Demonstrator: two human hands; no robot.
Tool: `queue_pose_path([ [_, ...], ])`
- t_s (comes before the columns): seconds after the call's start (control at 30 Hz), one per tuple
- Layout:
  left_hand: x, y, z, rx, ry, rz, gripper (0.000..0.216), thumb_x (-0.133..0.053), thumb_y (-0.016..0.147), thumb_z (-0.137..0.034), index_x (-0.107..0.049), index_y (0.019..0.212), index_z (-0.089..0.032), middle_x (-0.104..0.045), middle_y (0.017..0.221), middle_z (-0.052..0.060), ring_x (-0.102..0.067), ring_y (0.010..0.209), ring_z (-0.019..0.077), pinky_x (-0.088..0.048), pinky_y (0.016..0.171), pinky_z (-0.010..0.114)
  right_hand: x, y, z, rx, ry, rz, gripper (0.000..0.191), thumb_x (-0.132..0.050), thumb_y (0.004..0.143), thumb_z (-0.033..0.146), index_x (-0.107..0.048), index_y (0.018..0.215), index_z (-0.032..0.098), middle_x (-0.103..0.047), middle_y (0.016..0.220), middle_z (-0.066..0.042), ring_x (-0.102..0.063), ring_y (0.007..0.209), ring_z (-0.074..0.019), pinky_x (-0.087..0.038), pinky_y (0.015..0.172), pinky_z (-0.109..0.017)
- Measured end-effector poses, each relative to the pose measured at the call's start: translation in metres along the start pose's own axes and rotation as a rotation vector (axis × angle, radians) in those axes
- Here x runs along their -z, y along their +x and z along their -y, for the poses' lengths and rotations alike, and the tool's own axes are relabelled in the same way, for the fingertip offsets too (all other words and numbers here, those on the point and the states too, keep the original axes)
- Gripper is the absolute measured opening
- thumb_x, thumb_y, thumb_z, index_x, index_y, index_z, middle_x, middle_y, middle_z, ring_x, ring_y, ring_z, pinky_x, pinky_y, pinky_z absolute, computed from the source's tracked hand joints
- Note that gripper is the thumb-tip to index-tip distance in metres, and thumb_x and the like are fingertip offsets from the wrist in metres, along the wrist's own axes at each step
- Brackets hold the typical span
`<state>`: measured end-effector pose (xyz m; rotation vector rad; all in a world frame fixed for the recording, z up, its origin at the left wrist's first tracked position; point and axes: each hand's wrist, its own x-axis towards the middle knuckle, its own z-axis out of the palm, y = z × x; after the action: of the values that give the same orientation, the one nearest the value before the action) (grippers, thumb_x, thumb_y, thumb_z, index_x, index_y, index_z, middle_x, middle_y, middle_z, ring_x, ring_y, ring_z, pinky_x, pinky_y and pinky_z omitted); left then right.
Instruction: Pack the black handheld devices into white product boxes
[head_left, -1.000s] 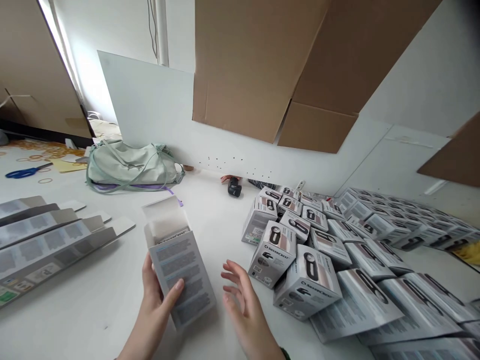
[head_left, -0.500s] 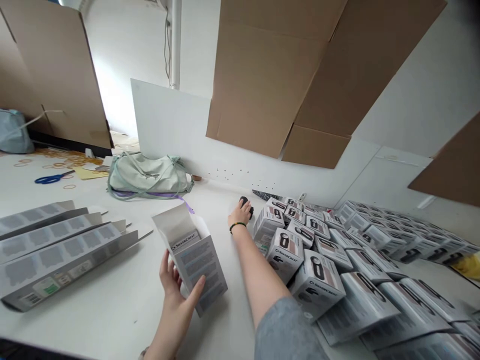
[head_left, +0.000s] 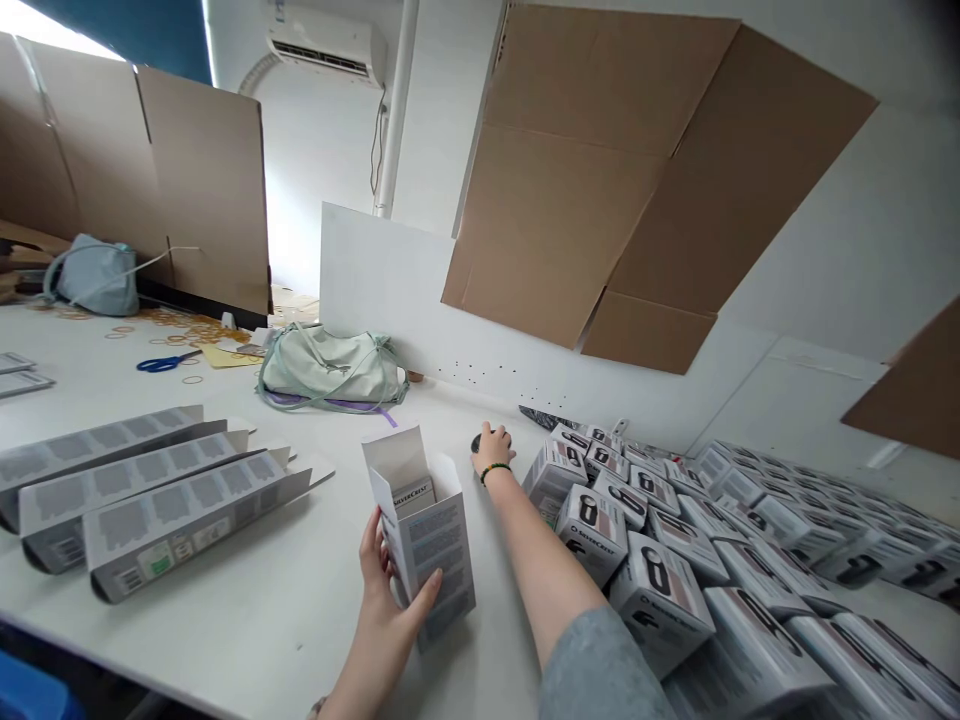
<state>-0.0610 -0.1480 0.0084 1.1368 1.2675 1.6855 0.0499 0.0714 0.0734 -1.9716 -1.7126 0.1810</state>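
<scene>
My left hand (head_left: 396, 600) is closed around a grey-and-white printed carton (head_left: 442, 540), tilted slightly, its top flaps up. Inside the carton shows a white piece with SilverCrest lettering (head_left: 413, 496). Stretched out across the table, my right hand (head_left: 493, 450) has its fingers curled over a small black object (head_left: 477, 443); most of this object is hidden beneath the hand, so its kind does not show. A beaded bracelet circles that wrist. Just right of my right arm stand rows of closed SilverCrest boxes (head_left: 594, 530).
Flattened cartons (head_left: 187, 510) lie at the left of the white table (head_left: 247, 620). Behind them are blue scissors (head_left: 161, 364), scattered rubber bands (head_left: 193, 328) and a pale green bag (head_left: 334, 365). More boxes (head_left: 832, 530) fill the far right. Cardboard sheets (head_left: 577, 170) hang on the wall.
The view has swung left and up. The carton in my left hand stands more upright. My right hand has shifted over the black object, which now shows at the hand's left side.
</scene>
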Motion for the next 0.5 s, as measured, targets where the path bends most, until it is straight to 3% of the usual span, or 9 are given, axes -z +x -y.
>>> queue_pose_path([
  [0.17,-0.004,-0.001,0.001,0.0,0.006,-0.04,0.091,-0.061,0.082,-0.056,-0.006,0.151,-0.035,-0.038,0.144,0.013,-0.05,0.129,0.0327,-0.041,0.108,0.054,0.054,-0.01,0.024,0.127,0.305,-0.099,0.033,-0.057,0.094,0.029,-0.053,0.124,0.015,-0.063,0.118,-0.011,-0.062,0.106,-0.0227,-0.052,0.091,-0.039],
  [0.3,-0.005,0.0,0.011,-0.019,0.005,-0.026,0.091,-0.063,0.081,-0.054,-0.008,0.151,-0.036,-0.041,0.143,0.013,-0.049,0.129,0.0351,-0.042,0.105,0.056,0.118,-0.044,0.024,0.301,0.544,-0.311,0.033,-0.031,0.1,0.036,-0.041,0.126,0.019,-0.056,0.128,-0.01,-0.055,0.118,-0.018,-0.046,0.097,-0.031],
  [0.37,-0.004,0.0,0.019,-0.032,0.024,0.012,0.09,-0.064,0.081,-0.052,-0.009,0.151,-0.036,-0.042,0.143,0.013,-0.048,0.13,0.0357,-0.042,0.105,0.057,0.148,-0.067,0.02,0.493,0.764,-0.451,0.03,-0.03,0.098,0.038,-0.044,0.119,0.022,-0.057,0.119,-0.007,-0.057,0.111,-0.0182,-0.046,0.095,-0.033],
  [0.43,-0.002,0.001,0.027,-0.062,0.071,0.047,0.09,-0.066,0.081,-0.049,-0.011,0.15,-0.035,-0.037,0.147,0.013,-0.045,0.132,0.0364,-0.04,0.107,0.057,0.17,-0.088,0.015,0.726,0.891,-0.415,0.023,-0.039,0.095,0.038,-0.052,0.109,0.024,-0.059,0.108,-0.004,-0.058,0.102,-0.019,-0.047,0.09,-0.034],
  [0.5,0.001,0.0,0.034,-0.102,0.129,0.073,0.088,-0.068,0.08,-0.045,-0.015,0.149,-0.035,-0.032,0.15,0.013,-0.041,0.136,0.038,-0.038,0.108,0.058,0.181,-0.106,0.012,0.877,0.836,-0.231,0.017,-0.047,0.092,0.034,-0.058,0.103,0.025,-0.059,0.101,-0.003,-0.058,0.097,-0.0191,-0.047,0.088,-0.035],
])
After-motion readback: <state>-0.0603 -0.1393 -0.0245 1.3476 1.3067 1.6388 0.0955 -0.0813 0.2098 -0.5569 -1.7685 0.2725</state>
